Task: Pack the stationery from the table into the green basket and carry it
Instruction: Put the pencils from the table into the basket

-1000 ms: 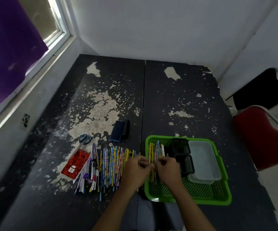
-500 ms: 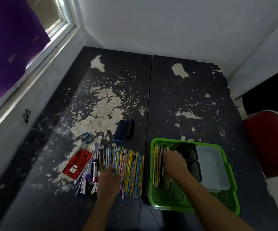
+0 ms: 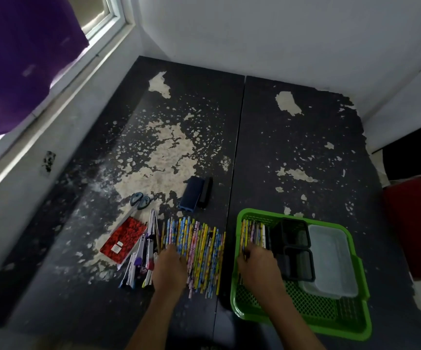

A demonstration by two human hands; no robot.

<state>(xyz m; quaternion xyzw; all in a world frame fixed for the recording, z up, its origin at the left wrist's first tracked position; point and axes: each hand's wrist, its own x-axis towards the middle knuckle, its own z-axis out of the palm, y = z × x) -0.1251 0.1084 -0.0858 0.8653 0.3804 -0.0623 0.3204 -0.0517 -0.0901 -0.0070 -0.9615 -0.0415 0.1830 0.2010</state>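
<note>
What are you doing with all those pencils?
A person is packing stationery into a green basket on a dark, chipped table. The right hand rests on a bunch of pencils lying in the basket, beside two black boxes and a clear tub. The left hand lies on the row of pencils on the table. A red notebook, scissors and some pens wait nearby.

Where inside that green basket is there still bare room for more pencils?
The green plastic basket has bare mesh floor along its near edge, below the clear tub and black trays. Its far left is crowded with pencils under the right hand.
</note>
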